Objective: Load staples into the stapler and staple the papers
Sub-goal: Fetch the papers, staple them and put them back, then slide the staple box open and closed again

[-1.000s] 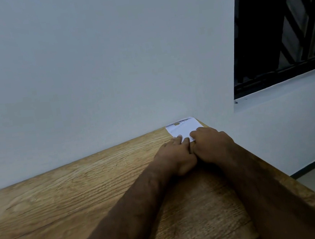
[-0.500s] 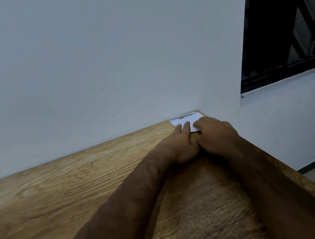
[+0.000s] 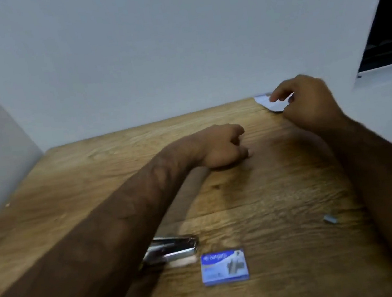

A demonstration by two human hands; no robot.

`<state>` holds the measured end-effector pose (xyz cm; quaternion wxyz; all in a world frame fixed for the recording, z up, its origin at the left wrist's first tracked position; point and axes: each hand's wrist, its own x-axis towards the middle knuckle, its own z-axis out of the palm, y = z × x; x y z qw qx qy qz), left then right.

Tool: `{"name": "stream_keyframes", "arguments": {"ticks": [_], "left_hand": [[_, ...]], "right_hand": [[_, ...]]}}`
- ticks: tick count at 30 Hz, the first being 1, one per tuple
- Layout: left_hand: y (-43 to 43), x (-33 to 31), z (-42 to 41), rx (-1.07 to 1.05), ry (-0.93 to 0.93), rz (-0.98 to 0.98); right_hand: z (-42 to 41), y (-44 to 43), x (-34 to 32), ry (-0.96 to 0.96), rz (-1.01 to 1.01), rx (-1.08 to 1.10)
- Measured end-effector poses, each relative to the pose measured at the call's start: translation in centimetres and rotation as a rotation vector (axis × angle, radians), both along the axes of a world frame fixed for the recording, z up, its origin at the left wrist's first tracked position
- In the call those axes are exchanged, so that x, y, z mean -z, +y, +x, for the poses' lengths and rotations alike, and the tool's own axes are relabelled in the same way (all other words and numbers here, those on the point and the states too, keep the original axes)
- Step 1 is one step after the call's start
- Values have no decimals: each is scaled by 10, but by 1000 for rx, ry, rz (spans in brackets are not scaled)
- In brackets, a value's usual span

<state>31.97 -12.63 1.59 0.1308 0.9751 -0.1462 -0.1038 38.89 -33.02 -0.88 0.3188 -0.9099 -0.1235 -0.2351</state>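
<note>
- Right hand [image 3: 308, 101] pinches papers [image 3: 272, 103]; could slide off tabletop [image 3: 93, 174] edge beside it.
- Left hand [image 3: 222, 147] loosely curled, empty; stapler [image 3: 176, 249] under its forearm, may get knocked.

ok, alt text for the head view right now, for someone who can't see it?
A person's right hand reaches to a small white paper at the far right corner of a wooden table, while the left hand rests loosely curled mid-table. Nearer the camera lie a metal stapler, partly hidden by the left forearm, a blue staple box and a loose staple strip.
</note>
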Motion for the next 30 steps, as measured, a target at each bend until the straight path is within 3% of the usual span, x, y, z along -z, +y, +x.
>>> {"name": "stream_keyframes", "arguments": {"ticks": [6,10,14,18,21,26,30], "left_hand": [[42,-8,-68,19,58,-70],[64,-7,-121,74,-2,-67],[80,-1,-163,119,-2,-62],[87,14,-188,134,-80,-130],[85,22,-194,183,-153,-141],[77,29,-190,188,-247,-155],[60,29,-185,208,-268,-130]], "right_hand": [[-13,8,-3,32,81,-31],[-30,24,-12,1,56,-69],[-63,49,-26,5,1,-242],[-113,62,-35,78,78,-494],[-159,58,-24,117,-3,-615],[-215,36,-3,181,-151,-636],[-237,19,9,237,-262,-483]]}}
